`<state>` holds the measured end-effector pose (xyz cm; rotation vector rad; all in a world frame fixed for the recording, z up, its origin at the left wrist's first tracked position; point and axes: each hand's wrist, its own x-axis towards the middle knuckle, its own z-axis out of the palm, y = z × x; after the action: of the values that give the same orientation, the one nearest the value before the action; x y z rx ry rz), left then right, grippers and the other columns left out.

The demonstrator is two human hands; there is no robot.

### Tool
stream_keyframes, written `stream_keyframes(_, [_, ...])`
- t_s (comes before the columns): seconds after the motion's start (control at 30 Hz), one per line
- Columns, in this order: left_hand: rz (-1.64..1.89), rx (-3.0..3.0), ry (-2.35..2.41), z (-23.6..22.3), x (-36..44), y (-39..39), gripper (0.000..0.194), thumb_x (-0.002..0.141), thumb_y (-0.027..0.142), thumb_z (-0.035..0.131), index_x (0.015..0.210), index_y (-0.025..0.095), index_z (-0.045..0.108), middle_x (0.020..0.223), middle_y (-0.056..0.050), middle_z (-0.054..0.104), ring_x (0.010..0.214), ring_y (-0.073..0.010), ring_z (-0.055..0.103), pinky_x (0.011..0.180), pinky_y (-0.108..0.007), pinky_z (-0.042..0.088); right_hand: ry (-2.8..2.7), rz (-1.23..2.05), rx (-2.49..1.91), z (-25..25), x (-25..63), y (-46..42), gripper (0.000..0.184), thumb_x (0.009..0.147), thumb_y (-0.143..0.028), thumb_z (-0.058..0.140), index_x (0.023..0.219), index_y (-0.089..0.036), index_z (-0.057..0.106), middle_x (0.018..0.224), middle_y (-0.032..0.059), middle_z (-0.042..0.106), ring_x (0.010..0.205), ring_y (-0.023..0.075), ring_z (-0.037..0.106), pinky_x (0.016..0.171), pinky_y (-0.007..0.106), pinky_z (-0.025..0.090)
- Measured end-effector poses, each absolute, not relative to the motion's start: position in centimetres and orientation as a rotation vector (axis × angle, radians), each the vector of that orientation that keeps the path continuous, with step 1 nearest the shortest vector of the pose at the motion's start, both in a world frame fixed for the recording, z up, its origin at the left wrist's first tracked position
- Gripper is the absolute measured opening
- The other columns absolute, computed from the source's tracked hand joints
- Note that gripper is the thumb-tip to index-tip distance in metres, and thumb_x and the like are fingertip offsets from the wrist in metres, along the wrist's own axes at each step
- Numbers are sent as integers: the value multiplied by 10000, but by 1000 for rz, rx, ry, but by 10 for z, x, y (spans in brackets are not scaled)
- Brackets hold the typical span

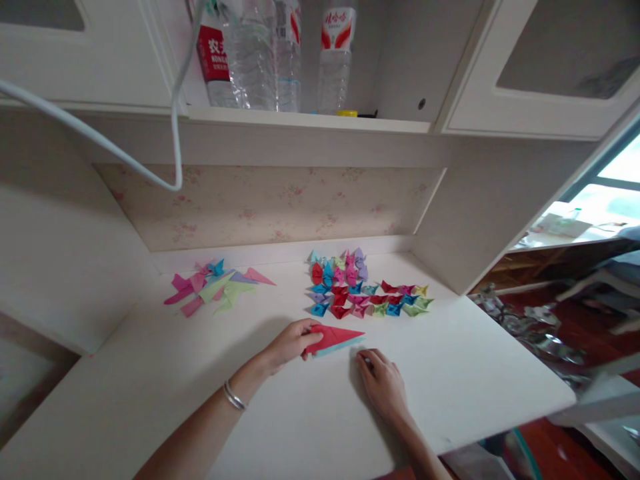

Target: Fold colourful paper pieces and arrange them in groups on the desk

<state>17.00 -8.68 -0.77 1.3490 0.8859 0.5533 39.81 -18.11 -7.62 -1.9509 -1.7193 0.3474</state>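
Observation:
My left hand pinches folded origami paper at its blunt end, above the white desk. A red folded paper lies on top, its long point toward the right. Along its lower edge shows a light-blue folded paper; whether the two are separate pieces I cannot tell. My right hand rests on the desk just right of and below the point, its fingers curled in and apart from the paper. No paper shows in it.
Rows of small folded paper pieces in many colours stand at the back right. A loose pile of folded papers lies at the back left. Plastic bottles stand on the shelf above, and a white cable hangs in front.

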Motion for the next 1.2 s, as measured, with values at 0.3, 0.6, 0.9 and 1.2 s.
stream_keyframes(0.3, [435, 1566, 1026, -24, 207, -74, 326, 818, 430, 486, 788, 141, 635, 531, 16, 555, 434, -90, 467, 427, -196, 329, -1712, 322, -1955, -75, 397, -182, 360, 938, -422, 348, 978, -262, 669, 1036, 23, 685, 924, 189, 627, 810, 321, 402])
stream_keyframes(0.6, [252, 1642, 1065, -5, 209, -50, 334, 728, 430, 595, 824, 141, 732, 585, 10, 566, 454, -79, 404, 405, -196, 287, -1717, 344, -1943, -72, 398, -182, 359, 932, -408, 352, 981, -264, 677, 1040, 29, 696, 930, 194, 633, 811, 321, 409])
stream_keyframes(0.9, [64, 1847, 1035, -19, 204, -28, 211, 674, 320, 628, 733, 156, 746, 522, 7, 581, 413, -90, 394, 427, -223, 243, -1720, 354, -1948, -70, 397, -182, 375, 933, -411, 341, 972, -255, 679, 1030, 48, 693, 934, 203, 624, 810, 324, 417])
stream_keyframes(1.2, [65, 2095, 1035, -21, 212, -18, 176, 629, 149, 592, 681, 195, 753, 501, 14, 614, 491, -124, 461, 524, -230, 315, -1730, 324, -1934, -73, 398, -182, 371, 941, -419, 343, 962, -253, 674, 1017, 42, 695, 935, 197, 629, 799, 316, 414])
